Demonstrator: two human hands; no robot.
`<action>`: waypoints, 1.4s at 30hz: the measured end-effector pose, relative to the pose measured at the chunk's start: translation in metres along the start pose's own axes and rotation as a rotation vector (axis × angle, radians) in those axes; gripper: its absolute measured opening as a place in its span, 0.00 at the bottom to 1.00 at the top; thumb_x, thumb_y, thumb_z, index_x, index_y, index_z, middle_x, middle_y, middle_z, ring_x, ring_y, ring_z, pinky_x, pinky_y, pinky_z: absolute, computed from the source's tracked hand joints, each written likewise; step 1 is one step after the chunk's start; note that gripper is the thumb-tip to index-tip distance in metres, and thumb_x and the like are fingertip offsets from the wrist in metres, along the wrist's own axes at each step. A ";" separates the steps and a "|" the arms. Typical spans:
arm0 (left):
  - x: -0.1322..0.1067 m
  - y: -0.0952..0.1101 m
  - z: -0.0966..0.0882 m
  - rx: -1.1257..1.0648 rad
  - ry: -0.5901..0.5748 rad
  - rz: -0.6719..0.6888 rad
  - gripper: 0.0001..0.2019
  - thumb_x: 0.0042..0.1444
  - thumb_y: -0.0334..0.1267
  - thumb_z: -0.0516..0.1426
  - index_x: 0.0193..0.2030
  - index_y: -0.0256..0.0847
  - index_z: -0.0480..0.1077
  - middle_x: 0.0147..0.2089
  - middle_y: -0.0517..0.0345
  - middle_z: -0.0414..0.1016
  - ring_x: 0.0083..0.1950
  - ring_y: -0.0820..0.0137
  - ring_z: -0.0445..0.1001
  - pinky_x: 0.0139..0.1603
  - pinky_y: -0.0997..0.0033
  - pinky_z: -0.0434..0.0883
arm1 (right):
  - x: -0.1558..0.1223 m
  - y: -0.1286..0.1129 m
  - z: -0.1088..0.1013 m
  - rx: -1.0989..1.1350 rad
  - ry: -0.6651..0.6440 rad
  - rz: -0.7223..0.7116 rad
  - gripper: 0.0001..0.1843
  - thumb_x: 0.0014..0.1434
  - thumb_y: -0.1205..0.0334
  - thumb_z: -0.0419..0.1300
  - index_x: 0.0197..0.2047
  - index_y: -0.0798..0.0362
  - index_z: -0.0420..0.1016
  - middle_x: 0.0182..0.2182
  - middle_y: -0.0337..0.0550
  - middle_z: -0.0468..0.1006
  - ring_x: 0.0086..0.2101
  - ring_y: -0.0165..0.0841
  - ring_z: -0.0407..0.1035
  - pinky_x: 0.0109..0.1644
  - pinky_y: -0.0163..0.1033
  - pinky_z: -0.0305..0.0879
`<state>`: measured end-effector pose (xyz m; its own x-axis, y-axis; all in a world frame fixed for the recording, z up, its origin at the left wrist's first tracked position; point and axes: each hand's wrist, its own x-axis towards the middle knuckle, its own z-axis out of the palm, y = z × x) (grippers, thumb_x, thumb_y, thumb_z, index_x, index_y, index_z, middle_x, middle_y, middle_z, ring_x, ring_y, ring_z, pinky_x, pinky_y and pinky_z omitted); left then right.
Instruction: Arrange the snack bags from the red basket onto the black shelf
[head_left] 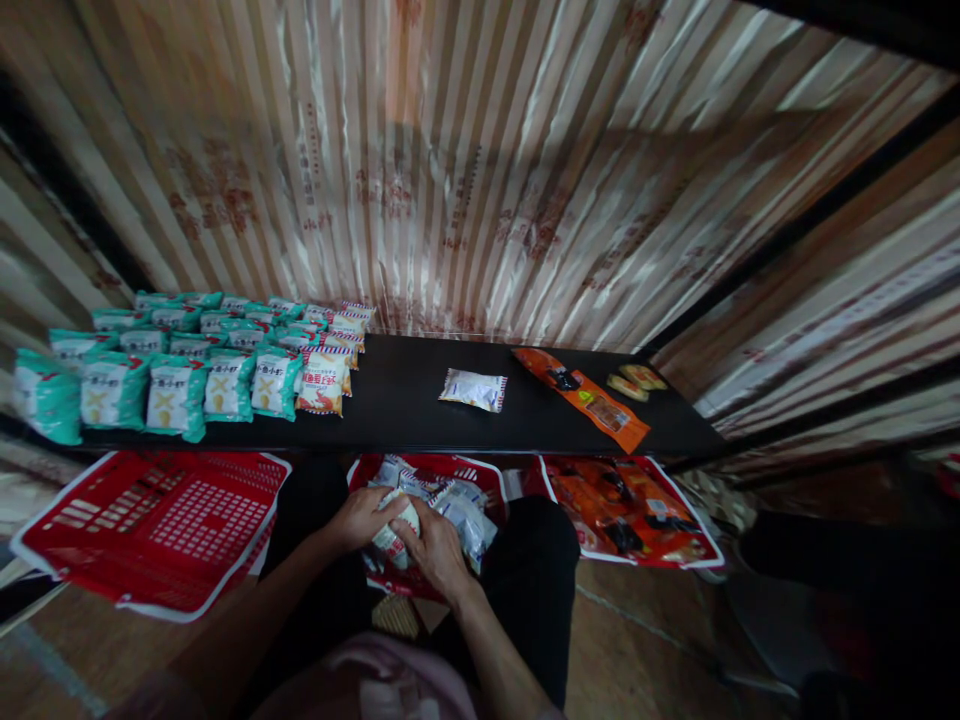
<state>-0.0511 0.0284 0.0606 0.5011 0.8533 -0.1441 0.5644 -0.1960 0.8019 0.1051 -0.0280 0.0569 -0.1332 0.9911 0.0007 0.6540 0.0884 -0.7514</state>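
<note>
Both my hands are over the middle red basket (489, 470), which stands between my knees and holds several white snack bags (466, 520). My left hand (367, 517) and my right hand (437, 545) are closed around one white snack bag (391, 545) with red print. My fingers cover part of it. On the black shelf ahead, rows of teal-and-white snack bags (174, 395) stand upright at the left. White-and-orange snack bags (322, 382) form the right end of those rows. A single white snack bag (472, 390) lies flat near the shelf's middle.
A long orange packet (581, 398) and small yellowish packets (636, 381) lie on the right of the black shelf (405, 400). Below are a red basket (217, 510) at left and a red basket (709, 550) of orange packets at right. A striped curtain (450, 180) hangs behind.
</note>
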 end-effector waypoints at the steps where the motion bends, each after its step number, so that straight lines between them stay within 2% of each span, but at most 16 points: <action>1: 0.001 0.000 -0.001 -0.004 -0.008 0.006 0.20 0.58 0.51 0.45 0.32 0.40 0.72 0.30 0.59 0.74 0.34 0.69 0.71 0.35 0.75 0.63 | 0.000 0.000 0.000 -0.007 0.008 0.005 0.23 0.59 0.46 0.50 0.50 0.51 0.70 0.39 0.47 0.78 0.40 0.39 0.72 0.41 0.36 0.61; 5: 0.003 0.000 -0.003 0.025 -0.032 -0.006 0.20 0.56 0.52 0.47 0.31 0.41 0.72 0.29 0.59 0.74 0.33 0.68 0.70 0.34 0.75 0.62 | -0.002 0.000 0.001 -0.034 0.025 0.033 0.23 0.60 0.46 0.49 0.50 0.51 0.70 0.39 0.47 0.78 0.40 0.40 0.72 0.41 0.36 0.61; 9: 0.005 0.000 -0.008 0.029 -0.079 -0.036 0.21 0.55 0.53 0.47 0.30 0.39 0.72 0.29 0.58 0.74 0.31 0.68 0.70 0.31 0.75 0.62 | -0.002 0.001 0.004 -0.062 0.057 0.085 0.23 0.59 0.44 0.48 0.47 0.51 0.72 0.35 0.46 0.79 0.36 0.40 0.73 0.36 0.35 0.60; 12: 0.005 -0.001 -0.013 -0.054 -0.087 -0.030 0.21 0.54 0.54 0.49 0.32 0.38 0.72 0.29 0.59 0.73 0.31 0.69 0.69 0.31 0.76 0.62 | -0.001 0.002 0.006 -0.037 0.097 0.138 0.23 0.59 0.44 0.48 0.47 0.50 0.72 0.33 0.45 0.79 0.34 0.39 0.73 0.34 0.34 0.59; 16: 0.004 -0.005 -0.016 -0.213 -0.123 -0.034 0.23 0.52 0.55 0.51 0.41 0.37 0.72 0.35 0.59 0.76 0.36 0.69 0.71 0.34 0.76 0.65 | 0.001 0.004 0.007 0.041 0.131 0.243 0.25 0.59 0.43 0.46 0.47 0.50 0.72 0.30 0.44 0.79 0.30 0.37 0.73 0.31 0.34 0.58; 21: 0.003 -0.004 -0.011 -0.375 -0.049 -0.107 0.23 0.49 0.55 0.54 0.41 0.36 0.72 0.36 0.58 0.76 0.37 0.68 0.72 0.37 0.74 0.67 | 0.003 0.006 0.006 0.122 0.183 0.294 0.25 0.57 0.41 0.48 0.44 0.51 0.73 0.28 0.44 0.79 0.30 0.37 0.72 0.31 0.34 0.59; 24: 0.002 -0.001 -0.006 -0.516 0.031 -0.187 0.25 0.46 0.55 0.57 0.42 0.36 0.71 0.36 0.57 0.76 0.37 0.67 0.73 0.38 0.71 0.68 | 0.004 0.007 0.006 0.199 0.236 0.327 0.27 0.57 0.41 0.47 0.43 0.53 0.74 0.28 0.45 0.79 0.30 0.38 0.72 0.32 0.35 0.60; 28: 0.001 0.002 0.004 -0.739 0.079 -0.256 0.28 0.42 0.58 0.59 0.41 0.35 0.70 0.34 0.55 0.77 0.35 0.66 0.74 0.37 0.68 0.70 | 0.006 0.007 0.006 0.272 0.256 0.354 0.29 0.57 0.40 0.46 0.44 0.54 0.73 0.29 0.46 0.78 0.30 0.37 0.71 0.34 0.36 0.62; 31: 0.000 0.007 0.013 -0.814 0.133 -0.247 0.28 0.42 0.59 0.58 0.41 0.35 0.69 0.36 0.52 0.78 0.37 0.64 0.75 0.40 0.64 0.71 | 0.007 0.007 0.007 0.307 0.277 0.365 0.30 0.57 0.40 0.45 0.45 0.55 0.73 0.31 0.47 0.78 0.31 0.37 0.71 0.35 0.36 0.62; 36: -0.001 0.014 0.029 -0.872 0.222 -0.195 0.28 0.44 0.58 0.58 0.43 0.35 0.68 0.42 0.49 0.77 0.46 0.60 0.74 0.48 0.61 0.70 | 0.007 0.008 0.009 0.306 0.315 0.408 0.32 0.58 0.39 0.43 0.42 0.57 0.74 0.33 0.51 0.78 0.33 0.38 0.71 0.37 0.37 0.62; 39: 0.001 0.010 0.042 -0.921 0.247 -0.150 0.27 0.45 0.56 0.59 0.44 0.36 0.68 0.46 0.49 0.76 0.48 0.60 0.73 0.51 0.61 0.69 | 0.007 0.009 0.008 0.315 0.341 0.427 0.32 0.58 0.39 0.43 0.42 0.58 0.74 0.34 0.52 0.78 0.35 0.39 0.71 0.39 0.38 0.62; 42: 0.004 -0.001 0.054 -0.883 0.275 -0.155 0.26 0.46 0.57 0.57 0.45 0.38 0.68 0.47 0.50 0.76 0.47 0.61 0.74 0.50 0.63 0.69 | 0.008 0.008 0.008 0.337 0.357 0.439 0.32 0.58 0.40 0.44 0.43 0.59 0.74 0.35 0.52 0.78 0.36 0.39 0.71 0.40 0.38 0.62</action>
<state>-0.0138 0.0056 0.0279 0.2255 0.9455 -0.2348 -0.1472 0.2713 0.9512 0.1033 -0.0203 0.0459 0.3858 0.9054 -0.1774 0.3144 -0.3098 -0.8973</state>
